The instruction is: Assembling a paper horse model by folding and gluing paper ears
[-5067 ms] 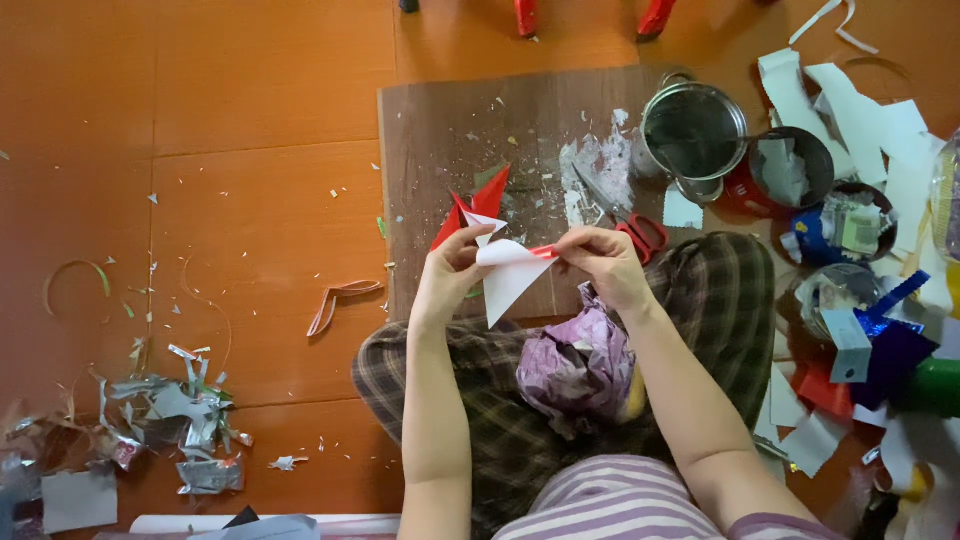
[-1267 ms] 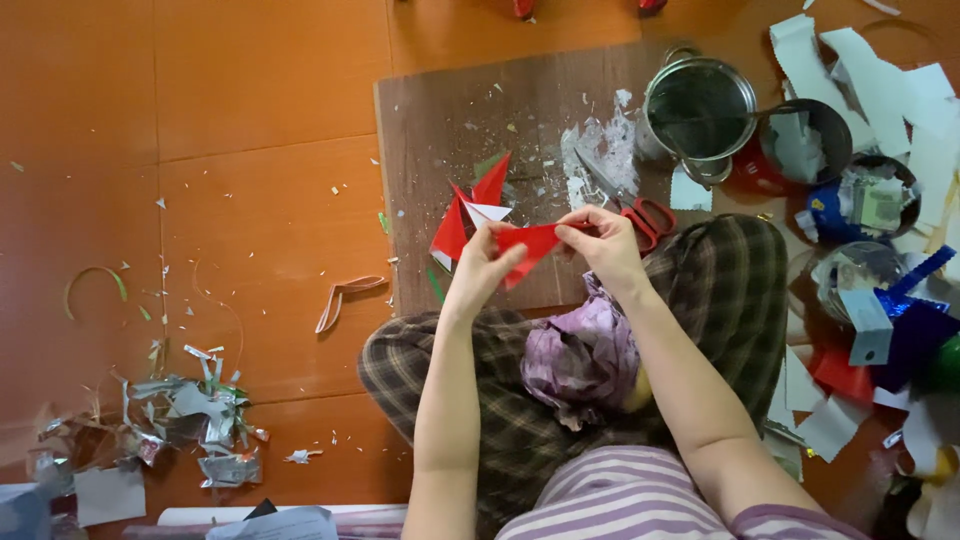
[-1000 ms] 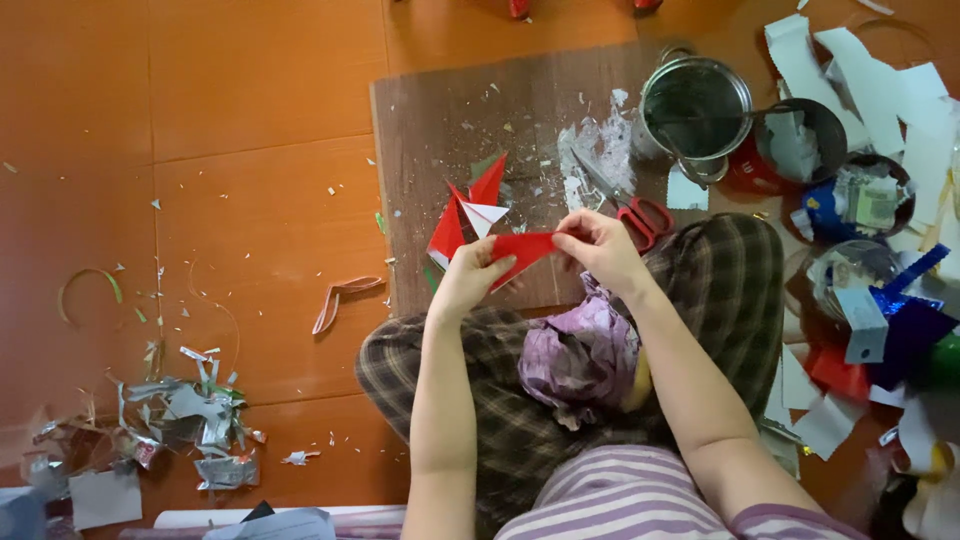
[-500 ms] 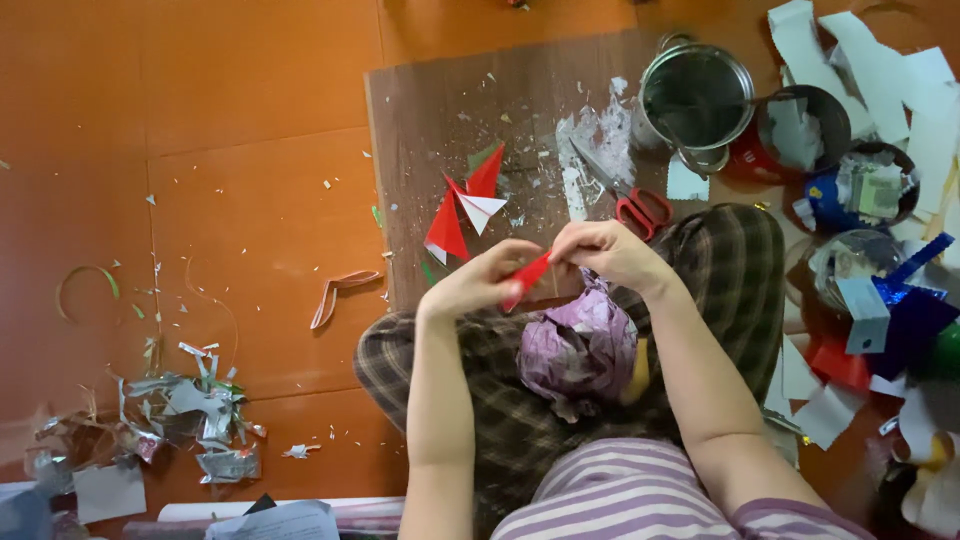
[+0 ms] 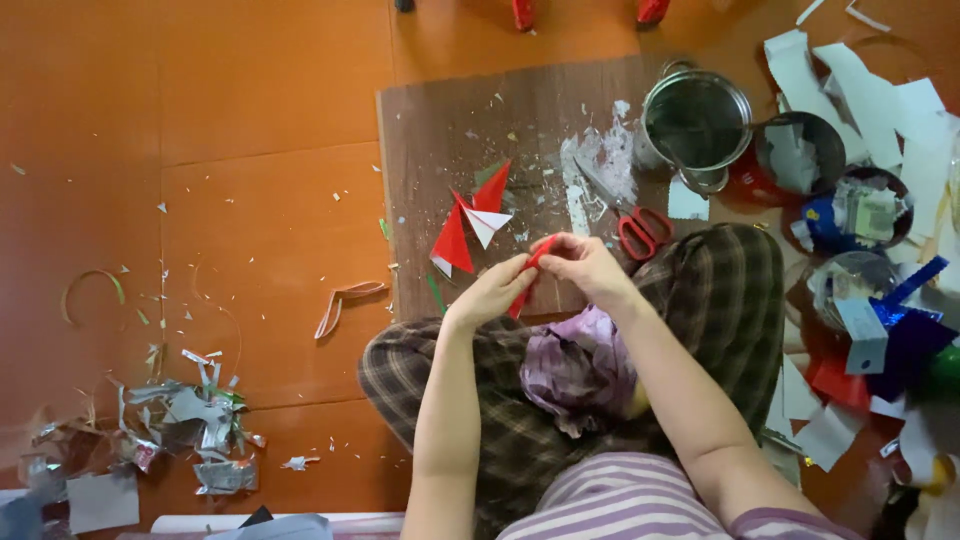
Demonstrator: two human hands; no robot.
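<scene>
red folded paper [image 5: 527, 277] pinched between left hand [image 5: 497, 290] and right hand [image 5: 588, 268]

Single head-worn view, steeply downward, close over lap, brown board [image 5: 470, 130] and orange floor [image 5: 200, 150].

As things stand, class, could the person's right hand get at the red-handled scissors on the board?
Probably yes. The scissors lie on the board just beyond the right hand, with nothing between them. But that hand, with the left hand, has a grip on a folded red paper, so it would need to let go first.
</scene>
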